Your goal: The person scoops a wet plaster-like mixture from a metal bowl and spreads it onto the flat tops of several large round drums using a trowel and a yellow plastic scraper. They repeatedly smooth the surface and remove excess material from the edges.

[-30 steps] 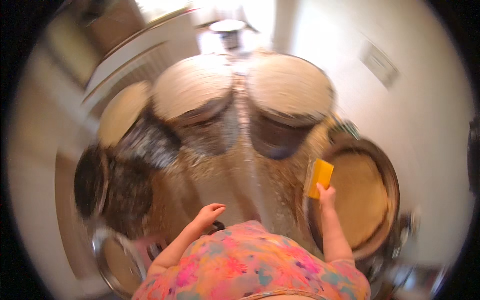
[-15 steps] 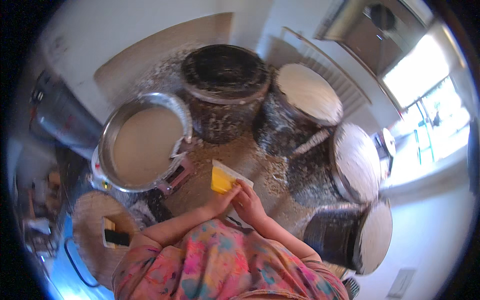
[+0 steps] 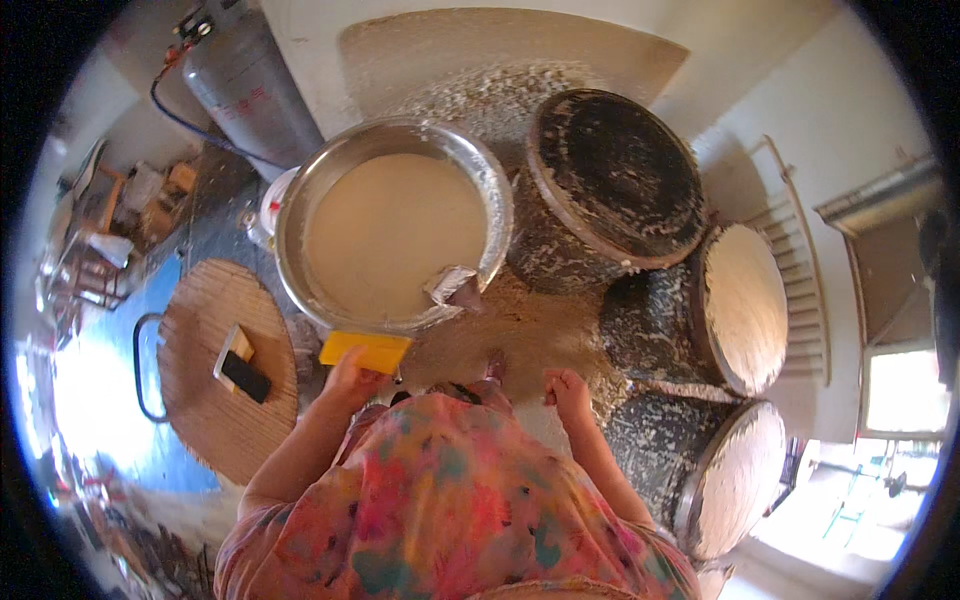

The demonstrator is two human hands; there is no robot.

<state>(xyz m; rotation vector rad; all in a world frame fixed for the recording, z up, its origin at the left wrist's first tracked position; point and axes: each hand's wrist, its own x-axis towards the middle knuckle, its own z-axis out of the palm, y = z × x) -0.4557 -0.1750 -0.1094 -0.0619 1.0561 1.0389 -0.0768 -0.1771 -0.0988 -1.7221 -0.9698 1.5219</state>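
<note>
My left hand grips a flat yellow scraper by its near edge, close to the near rim of a wide metal basin. Pale, smooth batter-like liquid fills much of that basin. A crumpled silvery, foil-like piece covers part of the rim at the basin's near right. My right hand hangs apart on the right, fingers curled in, and nothing shows in it.
A round wooden board on the left bears a black phone. Behind stands a grey gas cylinder. Splattered dark drums stand to the right, one black-topped, two pale-topped. A radiator lines the wall.
My hands have parted. The left has carried the yellow scraper left toward the basin, and the right has drawn away to the right. My view has turned left.
</note>
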